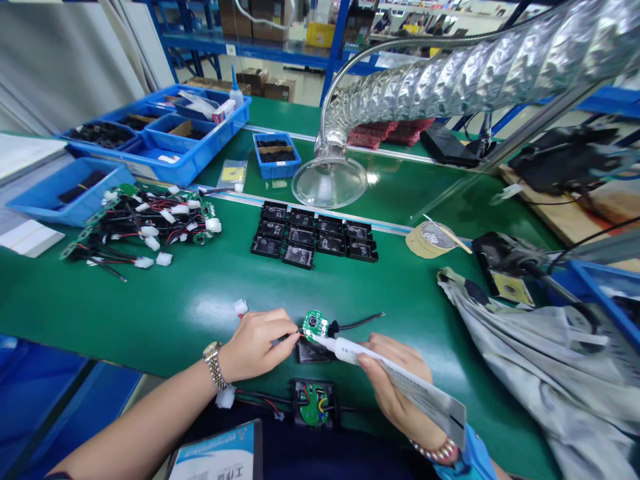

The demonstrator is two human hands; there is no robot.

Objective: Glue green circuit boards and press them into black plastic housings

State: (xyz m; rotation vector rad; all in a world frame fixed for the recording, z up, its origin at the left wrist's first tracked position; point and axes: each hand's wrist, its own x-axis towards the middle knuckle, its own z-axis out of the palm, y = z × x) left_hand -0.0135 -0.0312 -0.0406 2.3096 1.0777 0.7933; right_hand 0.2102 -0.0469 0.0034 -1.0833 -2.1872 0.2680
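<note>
My left hand (255,345) pinches a black wire lead (286,338) running to a small round green circuit board (315,325), which has a white-plugged wire (241,307) trailing beyond my fingers. My right hand (395,381) is shut on a white squeeze tube (350,351), its flattened end reaching past my palm and its nozzle touching the board. Under the board lies a black plastic case (313,352), partly hidden. Nearer me, another black case (314,403) holds a green board.
Several empty black cases (315,235) stand in rows on the green workbench (200,313). A heap of wired boards (145,227) lies left, before blue trays (155,137). A glass fume hood (330,181) hangs from a foil duct (475,70). Grey cloth (540,360) lies right.
</note>
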